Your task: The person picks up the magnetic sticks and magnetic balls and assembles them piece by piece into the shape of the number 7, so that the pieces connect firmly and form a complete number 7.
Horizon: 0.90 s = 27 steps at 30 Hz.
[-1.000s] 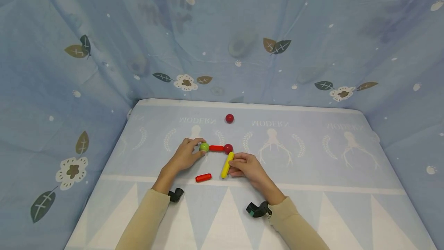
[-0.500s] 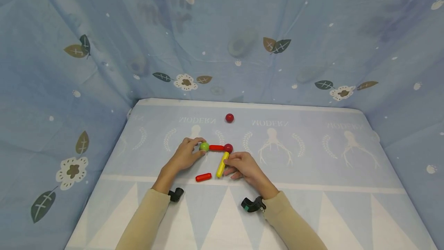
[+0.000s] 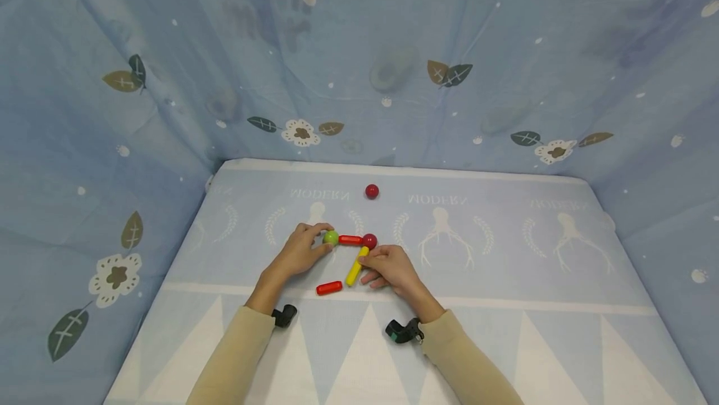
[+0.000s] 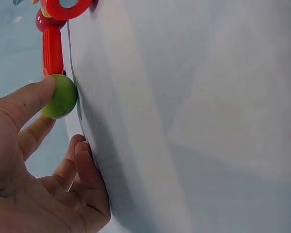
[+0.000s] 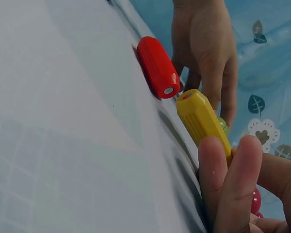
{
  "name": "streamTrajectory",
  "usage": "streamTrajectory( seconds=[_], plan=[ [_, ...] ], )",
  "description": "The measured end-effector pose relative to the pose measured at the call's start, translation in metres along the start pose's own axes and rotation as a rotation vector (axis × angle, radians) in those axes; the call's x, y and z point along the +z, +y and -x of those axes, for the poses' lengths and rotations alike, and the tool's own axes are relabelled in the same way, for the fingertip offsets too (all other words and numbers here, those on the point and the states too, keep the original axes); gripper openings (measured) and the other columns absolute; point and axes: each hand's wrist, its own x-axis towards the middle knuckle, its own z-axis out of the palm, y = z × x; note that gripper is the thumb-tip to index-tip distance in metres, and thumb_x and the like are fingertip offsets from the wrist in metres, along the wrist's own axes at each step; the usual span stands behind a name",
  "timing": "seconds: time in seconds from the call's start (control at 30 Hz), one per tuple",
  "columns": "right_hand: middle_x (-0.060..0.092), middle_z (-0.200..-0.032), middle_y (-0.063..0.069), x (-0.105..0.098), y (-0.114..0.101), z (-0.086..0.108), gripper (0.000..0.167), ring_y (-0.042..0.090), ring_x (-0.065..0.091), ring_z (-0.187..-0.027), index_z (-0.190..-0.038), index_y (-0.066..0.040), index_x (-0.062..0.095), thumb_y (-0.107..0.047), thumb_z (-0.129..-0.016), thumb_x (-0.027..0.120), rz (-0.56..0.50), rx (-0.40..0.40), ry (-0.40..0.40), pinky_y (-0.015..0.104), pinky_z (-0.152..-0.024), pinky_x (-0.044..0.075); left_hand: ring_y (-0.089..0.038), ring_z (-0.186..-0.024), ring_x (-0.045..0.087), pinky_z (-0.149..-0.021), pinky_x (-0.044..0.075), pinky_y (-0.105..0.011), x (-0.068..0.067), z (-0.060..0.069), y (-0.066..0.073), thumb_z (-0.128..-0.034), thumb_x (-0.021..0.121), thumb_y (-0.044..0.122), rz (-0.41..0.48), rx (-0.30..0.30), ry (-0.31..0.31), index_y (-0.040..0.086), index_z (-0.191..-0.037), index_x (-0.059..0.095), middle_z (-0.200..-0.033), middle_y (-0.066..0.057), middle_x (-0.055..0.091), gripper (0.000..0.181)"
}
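Observation:
My left hand [image 3: 300, 249] pinches a green ball [image 3: 331, 238] between thumb and a finger; the left wrist view shows this green ball [image 4: 63, 97] up close. A short red rod [image 3: 351, 240] joins that ball to a dark red ball [image 3: 369, 241] on its right. With thumb and fingers, my right hand [image 3: 393, 268] holds a longer yellow rod [image 3: 356, 269]. Its far end lies at the dark red ball; whether they touch I cannot tell. Another red rod [image 3: 329, 287] lies loose, left of the yellow one. In the right wrist view, this rod [image 5: 157, 67] has a metallic disc in its end.
A second dark red ball [image 3: 372, 191] sits farther back on the patterned table cover [image 3: 505, 236]. Blue printed curtains [image 3: 348, 49] stand behind and at both sides. Each wrist carries a black camera mount, such as the right one [image 3: 403, 331].
My right hand has moved slightly left, swinging the near end of the yellow rod left and bringing its far end to the dark red ball. The left hand holds its place.

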Motion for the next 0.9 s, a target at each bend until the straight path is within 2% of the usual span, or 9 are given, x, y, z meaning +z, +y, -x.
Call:
streamTrajectory(
  seconds=[0.27, 0.43, 0.53, 0.6, 0.73, 0.9],
  plan=[
    [0.072, -0.085, 0.017, 0.003, -0.001, 0.001, 0.029, 0.023, 0.071, -0.059, -0.100, 0.006, 0.063, -0.018, -0.091, 0.076, 0.000, -0.004, 0.026, 0.028, -0.048, 0.054, -0.027, -0.102, 0.053, -0.081, 0.047, -0.045, -0.001, 0.001, 0.000, -0.0949, 0.071, 0.026, 0.005, -0.001, -0.004, 0.022, -0.137, 0.058, -0.124, -0.017, 0.052, 0.044],
    [0.073, -0.085, 0.017, 0.002, 0.002, 0.000, 0.029, 0.023, 0.071, -0.059, -0.101, 0.006, 0.063, -0.017, -0.091, 0.076, -0.001, -0.001, 0.026, 0.028, -0.048, 0.053, -0.032, -0.112, 0.055, -0.089, 0.049, -0.050, -0.003, 0.006, 0.000, -0.0943, 0.070, 0.032, 0.042, -0.029, -0.015, 0.018, -0.151, 0.042, -0.129, -0.018, 0.052, 0.065],
    [0.073, -0.085, 0.017, 0.003, 0.002, 0.000, 0.029, 0.023, 0.071, -0.059, -0.101, 0.007, 0.063, -0.017, -0.090, 0.076, -0.003, -0.004, 0.025, 0.028, -0.048, 0.053, -0.035, -0.117, 0.055, -0.093, 0.048, -0.053, -0.008, 0.016, 0.003, -0.0949, 0.069, 0.035, 0.074, -0.035, 0.001, 0.016, -0.154, 0.034, -0.132, -0.018, 0.050, 0.072],
    [0.072, -0.085, 0.017, 0.003, 0.001, 0.000, 0.029, 0.023, 0.071, -0.059, -0.101, 0.007, 0.063, -0.017, -0.090, 0.076, -0.001, -0.002, 0.025, 0.028, -0.048, 0.054, -0.035, -0.117, 0.055, -0.094, 0.047, -0.053, -0.011, 0.025, 0.004, -0.0948, 0.070, 0.035, 0.099, -0.027, 0.029, 0.014, -0.153, 0.035, -0.132, -0.018, 0.050, 0.071],
    [0.072, -0.085, 0.017, 0.003, 0.001, 0.001, 0.031, 0.025, 0.071, -0.060, -0.102, 0.007, 0.062, -0.017, -0.090, 0.076, 0.002, -0.001, 0.028, 0.029, -0.049, 0.054, -0.032, -0.114, 0.056, -0.092, 0.048, -0.051, -0.009, 0.047, 0.007, -0.0936, 0.073, 0.030, 0.135, 0.001, 0.081, 0.010, -0.145, 0.047, -0.129, -0.016, 0.052, 0.061],
    [0.073, -0.085, 0.017, 0.002, 0.002, 0.001, 0.033, 0.025, 0.071, -0.061, -0.103, 0.007, 0.062, -0.019, -0.089, 0.077, 0.000, 0.001, 0.030, 0.030, -0.049, 0.054, -0.027, -0.105, 0.057, -0.086, 0.050, -0.044, 0.003, 0.072, 0.011, -0.0909, 0.076, 0.026, 0.147, -0.002, 0.106, 0.011, -0.133, 0.060, -0.126, -0.010, 0.055, 0.048]
  ],
)
